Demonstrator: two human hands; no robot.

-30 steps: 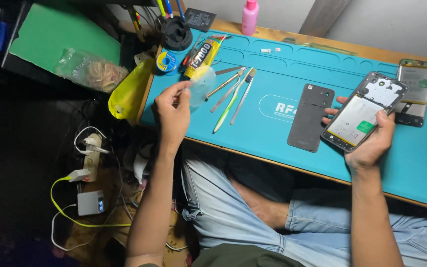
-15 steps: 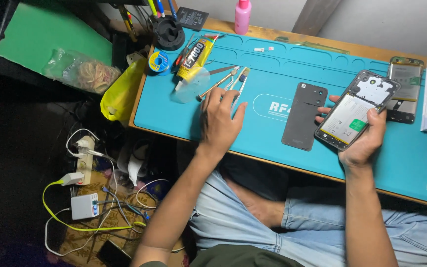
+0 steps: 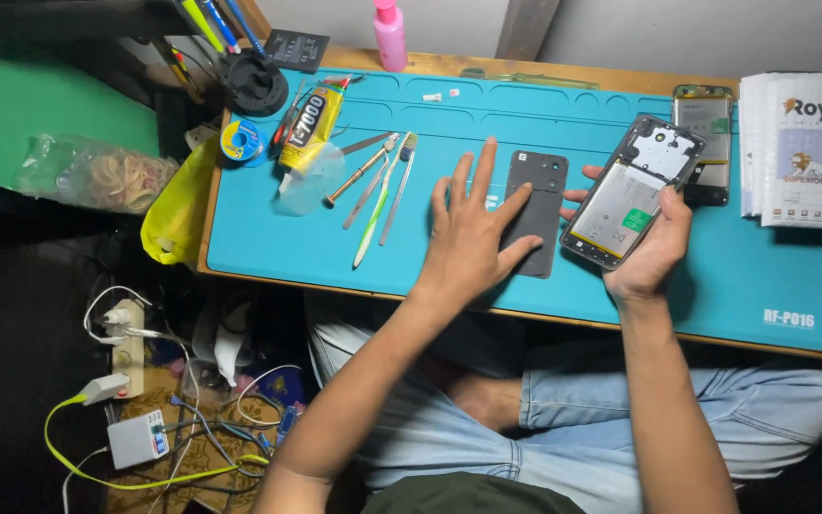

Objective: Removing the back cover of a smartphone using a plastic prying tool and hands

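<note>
My right hand [image 3: 647, 246] holds an opened phone body [image 3: 632, 190], its battery and inner parts facing up, above the blue work mat [image 3: 715, 276]. My left hand [image 3: 473, 233] lies flat with fingers spread, its fingertips resting on a dark grey phone back cover [image 3: 537, 195] that lies on the mat just left of the phone body. Another phone [image 3: 704, 128] lies on the mat behind my right hand.
Tweezers, a toothbrush and thin tools [image 3: 378, 181] lie left of my hand beside a glue tube [image 3: 308, 124]. A pink bottle [image 3: 390, 33] stands at the back. White boxes [image 3: 801, 148] are stacked at right. Cables and a power strip [image 3: 126, 381] lie on the floor.
My left hand has moved right across the mat, from the tools at left onto the back cover. My right hand keeps hold of the phone body.
</note>
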